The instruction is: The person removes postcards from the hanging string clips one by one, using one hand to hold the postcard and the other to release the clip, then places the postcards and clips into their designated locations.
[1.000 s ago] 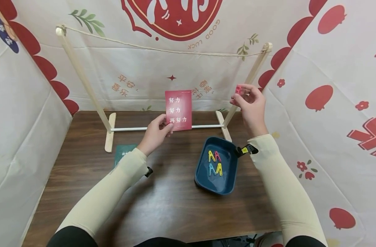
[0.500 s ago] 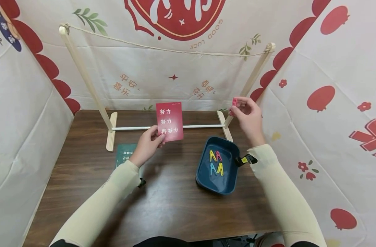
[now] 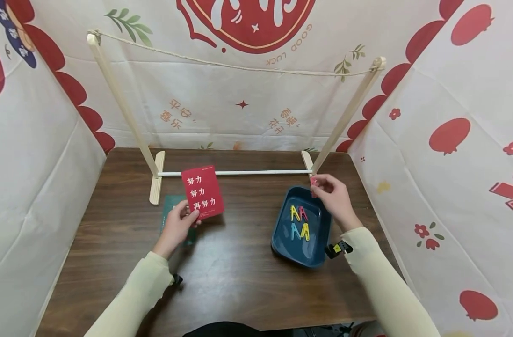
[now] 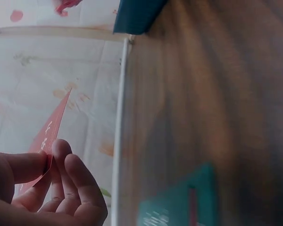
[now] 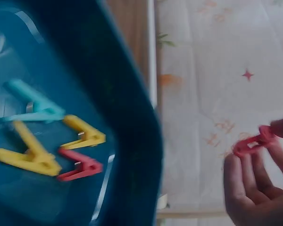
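Note:
Between thumb and fingers, my left hand (image 3: 178,228) pinches the lower left corner of a red card (image 3: 203,193) with white writing, tilted above the table. Partly hidden beneath that hand lies a green card (image 3: 172,204); its near end shows in the left wrist view too. My right hand (image 3: 335,199) pinches a small red clothespin (image 5: 254,142) by the far right corner of a dark blue tray (image 3: 277,243). Inside the tray lie several clothespins: yellow ones (image 5: 30,153), a blue one (image 5: 37,104) and a red one (image 5: 81,165).
Behind the hands stands a wooden frame with two leaning posts (image 3: 121,100), a string (image 3: 239,66) between their tops and a white rod (image 3: 260,172) low between the feet. Printed cloth (image 3: 222,117) surrounds the brown table (image 3: 235,281) at the back and sides.
My left hand has moved left and nearer with the red card, which now tilts and overlaps the green card's area. My right hand has come down toward the tray, still pinching the red clothespin.

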A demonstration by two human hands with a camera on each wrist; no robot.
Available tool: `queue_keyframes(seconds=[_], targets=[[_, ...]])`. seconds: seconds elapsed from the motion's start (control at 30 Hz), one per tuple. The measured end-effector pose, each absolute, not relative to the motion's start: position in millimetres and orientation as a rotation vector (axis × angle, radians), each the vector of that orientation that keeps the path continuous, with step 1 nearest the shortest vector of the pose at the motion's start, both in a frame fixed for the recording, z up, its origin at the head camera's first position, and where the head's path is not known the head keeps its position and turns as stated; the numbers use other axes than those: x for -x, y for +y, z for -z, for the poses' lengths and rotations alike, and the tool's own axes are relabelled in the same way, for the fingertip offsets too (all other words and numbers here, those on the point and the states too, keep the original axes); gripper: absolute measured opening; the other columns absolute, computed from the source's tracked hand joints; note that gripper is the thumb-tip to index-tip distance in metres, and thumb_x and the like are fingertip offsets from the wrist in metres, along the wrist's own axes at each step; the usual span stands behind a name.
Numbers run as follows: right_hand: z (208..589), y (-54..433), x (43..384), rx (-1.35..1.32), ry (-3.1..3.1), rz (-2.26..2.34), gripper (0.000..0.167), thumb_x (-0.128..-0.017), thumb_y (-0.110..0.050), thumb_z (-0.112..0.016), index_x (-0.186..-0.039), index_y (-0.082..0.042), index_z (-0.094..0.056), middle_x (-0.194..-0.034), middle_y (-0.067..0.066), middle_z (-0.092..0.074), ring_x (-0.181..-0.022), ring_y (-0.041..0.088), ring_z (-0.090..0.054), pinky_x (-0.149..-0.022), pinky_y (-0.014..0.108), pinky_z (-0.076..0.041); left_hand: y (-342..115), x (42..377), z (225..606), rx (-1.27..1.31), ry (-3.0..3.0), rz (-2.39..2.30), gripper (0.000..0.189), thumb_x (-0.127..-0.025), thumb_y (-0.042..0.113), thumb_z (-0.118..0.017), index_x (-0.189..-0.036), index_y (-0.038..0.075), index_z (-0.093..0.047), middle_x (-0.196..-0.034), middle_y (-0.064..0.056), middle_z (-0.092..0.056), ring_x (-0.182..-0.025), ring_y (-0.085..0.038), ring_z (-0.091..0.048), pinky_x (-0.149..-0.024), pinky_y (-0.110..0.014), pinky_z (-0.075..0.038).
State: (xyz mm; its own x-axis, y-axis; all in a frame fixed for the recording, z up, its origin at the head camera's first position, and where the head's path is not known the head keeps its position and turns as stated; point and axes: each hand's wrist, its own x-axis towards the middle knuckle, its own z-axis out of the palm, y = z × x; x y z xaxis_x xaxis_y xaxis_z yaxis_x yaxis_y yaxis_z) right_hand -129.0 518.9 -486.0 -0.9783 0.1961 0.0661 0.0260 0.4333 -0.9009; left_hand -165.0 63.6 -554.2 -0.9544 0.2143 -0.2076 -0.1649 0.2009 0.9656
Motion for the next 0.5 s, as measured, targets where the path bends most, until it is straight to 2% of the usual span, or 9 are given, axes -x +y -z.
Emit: queue_keyframes(seconds=[0.13, 0.27, 0.37, 0.5], targets=[[507, 520, 119, 0.235, -2.711, -1.534, 0.035, -0.11, -0.016, -0.069, -0.14, -0.001, -0.065, -0.119, 0.021, -0.069, -0.095, 0.024, -0.07, -0.081, 0.028, -0.062, 51, 153, 568, 0.01, 2.153, -1.801, 0.038, -0.113, 0.015, -0.061, -0.148, 0.0, -0.055, -0.105, -0.018, -0.072, -0.092, -0.033, -0.074, -0.08, -0.038, -0.064], [526, 521, 107, 0.242, -2.808, -1.449, 0.043, -0.111, -0.017, -0.067, -0.148, 0.0, -0.053, -0.12, 0.026, -0.073, -0.099, 0.029, -0.073, -0.079, 0.028, -0.06, 41, 141, 579, 0.023, 2.132, -1.803, 0.035, -0.113, 0.01, -0.059, -0.146, -0.003, -0.056, -0.103, -0.019, -0.072, -0.089, -0.03, -0.073, -0.076, -0.034, -0.063], [538, 521, 96, 0.253, -2.858, -1.351, 0.035, -0.111, -0.015, -0.066, -0.139, -0.001, -0.052, -0.115, 0.024, -0.074, -0.096, 0.03, -0.072, -0.075, 0.029, -0.059, 36, 133, 585, 0.042, 2.149, -1.784, 0.031, -0.112, 0.007, -0.06, -0.141, -0.005, -0.056, -0.097, -0.018, -0.071, -0.084, -0.027, -0.073, -0.072, -0.031, -0.063], [548, 520, 85, 0.242, -2.919, -1.236, 0.015, -0.11, -0.011, -0.066, -0.123, -0.003, -0.064, -0.108, 0.016, -0.072, -0.089, 0.027, -0.068, -0.072, 0.032, -0.06, 30, 128, 592, 0.079, 2.162, -1.753, 0.021, -0.112, 0.004, -0.06, -0.129, -0.008, -0.054, -0.091, -0.017, -0.07, -0.079, -0.025, -0.071, -0.069, -0.028, -0.063]])
